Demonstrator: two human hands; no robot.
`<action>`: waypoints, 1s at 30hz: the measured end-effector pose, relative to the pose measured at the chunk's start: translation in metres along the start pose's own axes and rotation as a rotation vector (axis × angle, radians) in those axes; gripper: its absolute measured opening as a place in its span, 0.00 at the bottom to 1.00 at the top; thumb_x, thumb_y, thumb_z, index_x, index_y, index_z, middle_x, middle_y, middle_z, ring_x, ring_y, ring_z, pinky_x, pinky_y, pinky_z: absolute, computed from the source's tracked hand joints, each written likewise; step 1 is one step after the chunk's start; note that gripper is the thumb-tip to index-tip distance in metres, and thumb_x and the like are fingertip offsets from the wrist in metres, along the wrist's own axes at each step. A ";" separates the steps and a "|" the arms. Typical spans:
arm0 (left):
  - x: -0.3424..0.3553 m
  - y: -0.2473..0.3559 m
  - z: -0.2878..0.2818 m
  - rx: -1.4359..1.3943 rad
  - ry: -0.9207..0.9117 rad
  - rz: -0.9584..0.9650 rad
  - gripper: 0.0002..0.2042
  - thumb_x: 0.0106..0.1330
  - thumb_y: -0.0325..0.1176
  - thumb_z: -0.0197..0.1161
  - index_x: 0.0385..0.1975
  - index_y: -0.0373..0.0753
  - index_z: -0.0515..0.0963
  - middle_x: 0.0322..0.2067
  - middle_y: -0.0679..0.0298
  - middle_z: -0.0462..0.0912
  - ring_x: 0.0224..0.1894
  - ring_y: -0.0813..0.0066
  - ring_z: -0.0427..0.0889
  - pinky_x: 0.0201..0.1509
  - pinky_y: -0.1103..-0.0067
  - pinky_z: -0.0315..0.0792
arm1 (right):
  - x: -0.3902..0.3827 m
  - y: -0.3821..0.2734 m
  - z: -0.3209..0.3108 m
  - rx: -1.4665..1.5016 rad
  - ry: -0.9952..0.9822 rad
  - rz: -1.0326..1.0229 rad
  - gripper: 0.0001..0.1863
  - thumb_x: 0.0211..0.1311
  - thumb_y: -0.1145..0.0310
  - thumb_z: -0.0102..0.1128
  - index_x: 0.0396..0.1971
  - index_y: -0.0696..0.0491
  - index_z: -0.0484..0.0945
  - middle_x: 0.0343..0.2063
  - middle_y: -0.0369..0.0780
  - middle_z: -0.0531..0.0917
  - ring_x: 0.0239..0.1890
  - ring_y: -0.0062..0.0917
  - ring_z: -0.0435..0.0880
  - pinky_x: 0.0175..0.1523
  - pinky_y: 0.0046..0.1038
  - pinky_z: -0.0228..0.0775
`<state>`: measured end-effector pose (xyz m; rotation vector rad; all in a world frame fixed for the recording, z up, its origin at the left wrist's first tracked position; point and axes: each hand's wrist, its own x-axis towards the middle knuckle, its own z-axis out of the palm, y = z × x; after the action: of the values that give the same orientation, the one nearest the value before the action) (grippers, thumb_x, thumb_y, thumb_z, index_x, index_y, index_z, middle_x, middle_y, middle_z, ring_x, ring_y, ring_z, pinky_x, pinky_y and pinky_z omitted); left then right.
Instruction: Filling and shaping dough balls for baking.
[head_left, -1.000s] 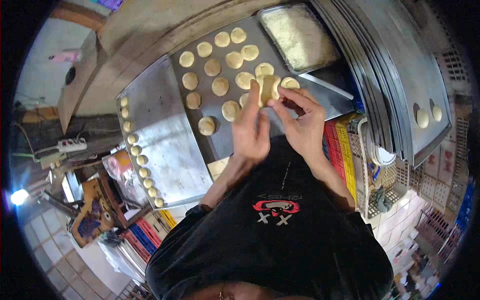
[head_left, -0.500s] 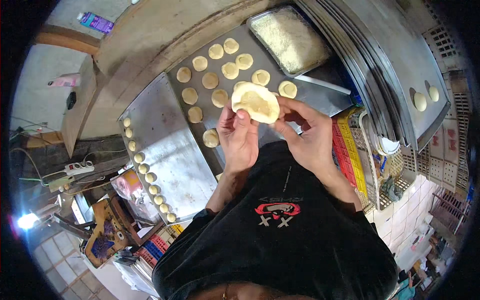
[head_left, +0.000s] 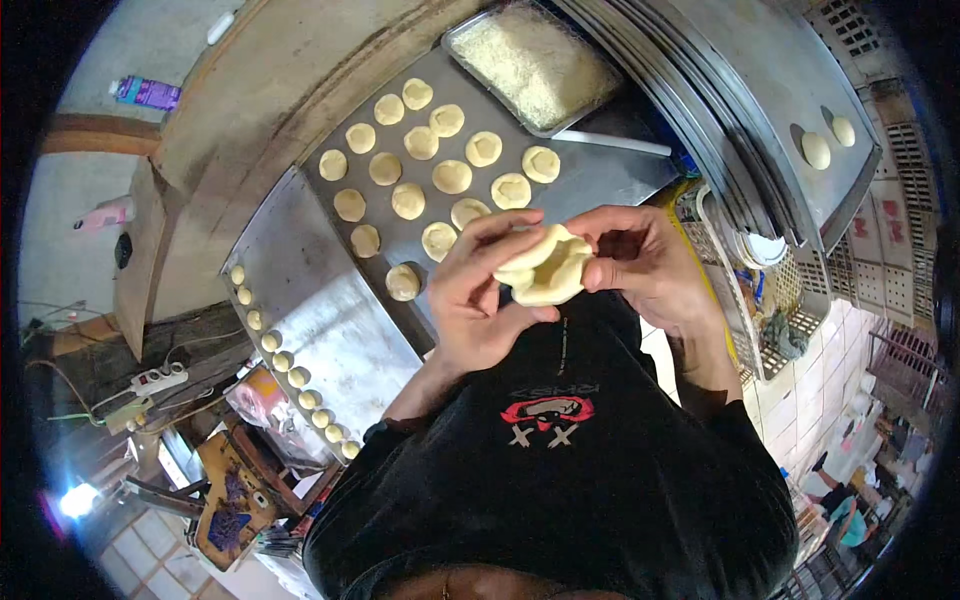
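Observation:
Between my two hands, raised in front of my chest, is a piece of pale dough [head_left: 548, 272], cupped with its edges folded up around a hollow. My left hand [head_left: 482, 290] curls around its left side, fingers above and thumb below. On the right edge, the thumb and fingers of my right hand [head_left: 645, 265] pinch the dough. Beyond them, several flattened dough rounds [head_left: 452, 176] lie in rows on a dark metal tray [head_left: 400, 265]; some have a dip in the middle.
A tray of pale grated filling [head_left: 535, 60] stands at the back, beside a white rod [head_left: 615, 143]. Small dough balls [head_left: 283, 361] line the left edge of another metal sheet [head_left: 345, 330]. Stacked trays [head_left: 690, 120] rise at right, two dough balls [head_left: 816, 151] on top. Plastic crates [head_left: 770, 340] sit below.
The dough has gone from a flat, open round to a folded cup. Both hands have moved slightly right and down, and my left fingers now wrap over its top. The view has shifted a little.

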<state>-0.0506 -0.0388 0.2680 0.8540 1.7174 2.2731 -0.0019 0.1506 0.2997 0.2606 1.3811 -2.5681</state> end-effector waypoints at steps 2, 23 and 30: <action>0.000 -0.005 0.001 -0.226 0.070 -0.125 0.21 0.62 0.36 0.68 0.52 0.30 0.77 0.52 0.56 0.72 0.53 0.68 0.74 0.59 0.75 0.66 | -0.005 -0.004 -0.002 -0.324 0.044 -0.087 0.15 0.47 0.77 0.74 0.38 0.59 0.84 0.30 0.35 0.83 0.34 0.15 0.80 0.38 0.18 0.73; 0.018 0.006 0.005 0.510 -0.137 0.223 0.13 0.48 0.24 0.73 0.35 0.36 0.85 0.37 0.59 0.87 0.48 0.64 0.84 0.57 0.67 0.74 | -0.030 -0.011 0.008 -1.134 0.182 -0.559 0.13 0.39 0.77 0.76 0.29 0.55 0.84 0.29 0.40 0.84 0.29 0.27 0.84 0.35 0.24 0.77; 0.005 0.013 0.026 0.415 -0.090 0.140 0.17 0.56 0.16 0.64 0.47 0.34 0.81 0.49 0.53 0.82 0.58 0.62 0.77 0.66 0.60 0.64 | -0.025 -0.004 0.015 -1.195 0.257 -0.697 0.12 0.41 0.79 0.74 0.30 0.57 0.84 0.33 0.41 0.84 0.32 0.28 0.85 0.35 0.24 0.77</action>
<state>-0.0384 -0.0188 0.2866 1.1665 2.1877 1.9444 0.0203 0.1429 0.3177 -0.1398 3.1875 -1.5653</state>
